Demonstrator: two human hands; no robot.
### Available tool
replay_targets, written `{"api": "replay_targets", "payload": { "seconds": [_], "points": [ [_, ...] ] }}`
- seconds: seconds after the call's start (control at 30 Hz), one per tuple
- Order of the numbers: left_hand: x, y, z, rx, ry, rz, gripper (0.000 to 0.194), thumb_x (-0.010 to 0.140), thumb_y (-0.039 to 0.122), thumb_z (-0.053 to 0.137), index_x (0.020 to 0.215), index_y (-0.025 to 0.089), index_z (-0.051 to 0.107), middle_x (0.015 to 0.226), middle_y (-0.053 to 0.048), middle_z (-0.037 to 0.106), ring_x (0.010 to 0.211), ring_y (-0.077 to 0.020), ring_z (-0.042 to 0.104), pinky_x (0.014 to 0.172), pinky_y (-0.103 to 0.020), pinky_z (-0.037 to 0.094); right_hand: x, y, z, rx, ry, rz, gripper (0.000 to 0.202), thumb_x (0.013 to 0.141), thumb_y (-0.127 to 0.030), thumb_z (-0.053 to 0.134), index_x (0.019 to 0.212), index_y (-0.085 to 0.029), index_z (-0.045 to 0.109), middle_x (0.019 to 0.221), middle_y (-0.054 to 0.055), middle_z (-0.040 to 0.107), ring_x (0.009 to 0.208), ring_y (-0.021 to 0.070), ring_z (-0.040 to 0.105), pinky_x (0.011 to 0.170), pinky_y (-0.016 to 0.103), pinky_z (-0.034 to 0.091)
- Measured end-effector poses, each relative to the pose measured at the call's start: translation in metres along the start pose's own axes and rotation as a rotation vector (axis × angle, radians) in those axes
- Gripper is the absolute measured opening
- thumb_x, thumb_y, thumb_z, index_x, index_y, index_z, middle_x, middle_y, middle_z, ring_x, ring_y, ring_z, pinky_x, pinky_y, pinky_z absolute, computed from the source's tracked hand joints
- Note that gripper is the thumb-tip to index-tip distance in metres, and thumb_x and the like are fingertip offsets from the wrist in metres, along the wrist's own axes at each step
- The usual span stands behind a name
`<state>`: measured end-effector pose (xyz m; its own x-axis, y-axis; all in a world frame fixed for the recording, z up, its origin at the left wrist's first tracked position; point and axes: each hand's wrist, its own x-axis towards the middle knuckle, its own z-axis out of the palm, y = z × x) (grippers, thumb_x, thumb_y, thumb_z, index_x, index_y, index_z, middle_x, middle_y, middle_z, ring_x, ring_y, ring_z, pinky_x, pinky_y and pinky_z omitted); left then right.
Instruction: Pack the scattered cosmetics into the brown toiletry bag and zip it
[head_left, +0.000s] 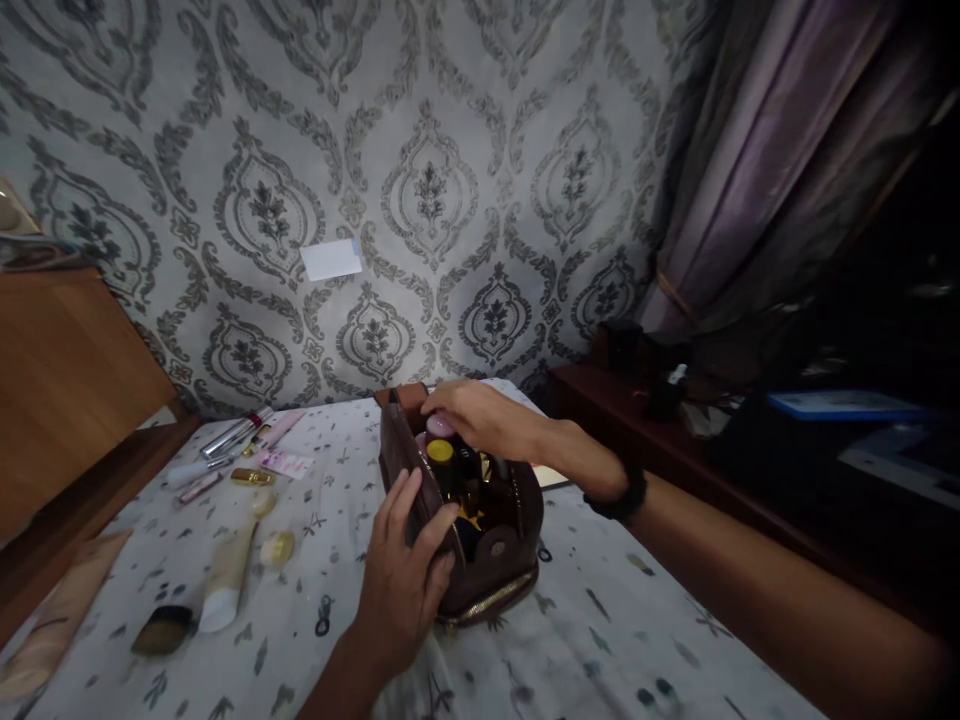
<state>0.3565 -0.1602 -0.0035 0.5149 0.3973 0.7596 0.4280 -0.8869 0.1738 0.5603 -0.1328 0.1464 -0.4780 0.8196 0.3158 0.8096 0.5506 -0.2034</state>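
A dark brown makeup bag with a gold zipper stands unzipped on the patterned cloth. Inside it are a bottle with a yellow cap, a container with a pink lid and other dark items. My left hand grips the bag's near left side, thumb and fingers on its wall and rim. From the right, my right hand reaches over the bag's far end with fingers curled down beside the pink lid. Its fingertips are hidden, and what they hold cannot be made out.
Spread on the cloth at left are a cream tube, a dark rounded item, a small yellow-lidded jar, a gold tube and several slim cosmetics. A wooden panel borders the left; a patterned wall rises behind.
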Motion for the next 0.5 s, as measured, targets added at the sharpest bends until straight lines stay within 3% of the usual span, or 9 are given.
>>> {"api": "replay_targets", "payload": {
  "seconds": [0.37,0.5],
  "points": [
    [0.001,0.0,-0.004,-0.002,-0.033,0.022,0.041,0.099,0.015,0.041,0.138,0.024,0.047,0.159,-0.012,0.023,0.15,-0.0262,0.021,0.117,-0.048,0.032,-0.054,-0.032,0.023,0.379,0.451,0.14,0.026,0.099,-0.024,0.047,0.112,-0.017,0.068,0.106,0.008,0.074,0.096,0.0187,0.07,0.085,0.03,0.053],
    [0.001,0.0,-0.004,0.0,-0.028,0.042,0.04,0.099,0.015,0.04,0.138,0.022,0.047,0.159,-0.013,0.022,0.151,-0.0262,0.019,0.117,-0.048,0.031,-0.079,-0.047,0.037,0.468,0.644,0.218,0.024,0.099,-0.027,0.05,0.116,-0.02,0.066,0.095,0.005,0.076,0.083,0.0159,0.072,0.075,0.026,0.057]
  ]
}}
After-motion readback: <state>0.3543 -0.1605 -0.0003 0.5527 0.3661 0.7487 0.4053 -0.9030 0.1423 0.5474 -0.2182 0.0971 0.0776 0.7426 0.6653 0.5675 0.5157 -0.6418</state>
